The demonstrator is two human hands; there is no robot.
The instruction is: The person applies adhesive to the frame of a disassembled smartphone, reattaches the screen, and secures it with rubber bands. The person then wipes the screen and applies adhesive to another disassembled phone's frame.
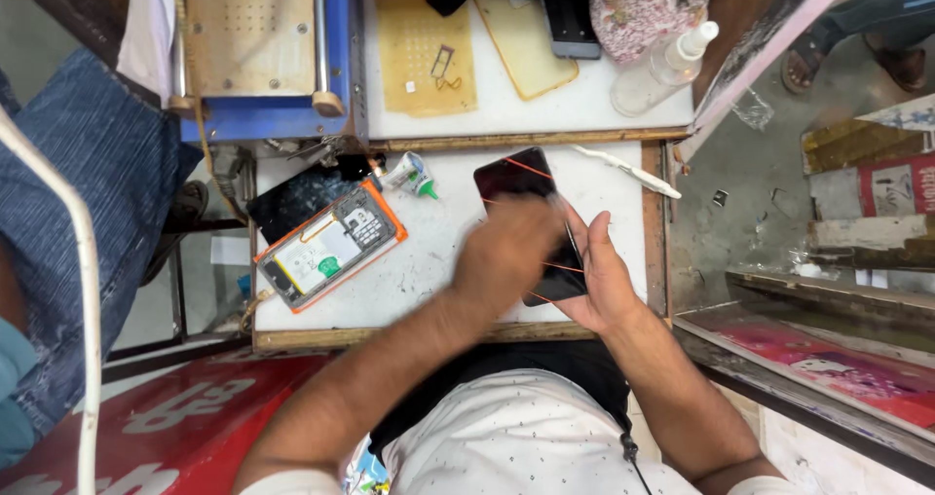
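My right hand (602, 283) cradles a black phone screen panel (516, 176) from beneath, over the white work surface (438, 252). My left hand (506, 252) lies on top of the panel with its fingers curled, blurred by motion, and thin red lines run across the glass. To the left on the surface lies an opened phone body in an orange frame (331, 245), its battery and board showing. A small glue tube (409, 174) with a green tip rests above it.
A blue and tan machine (258, 52) stands at the back left. The upper shelf carries a tan mat (424, 42), a clear phone case (521, 52), a dark phone (568, 13), a spray bottle (662, 67) and patterned cloth. A white tool (628, 171) lies at the right. A person in jeans (88, 213) is at left.
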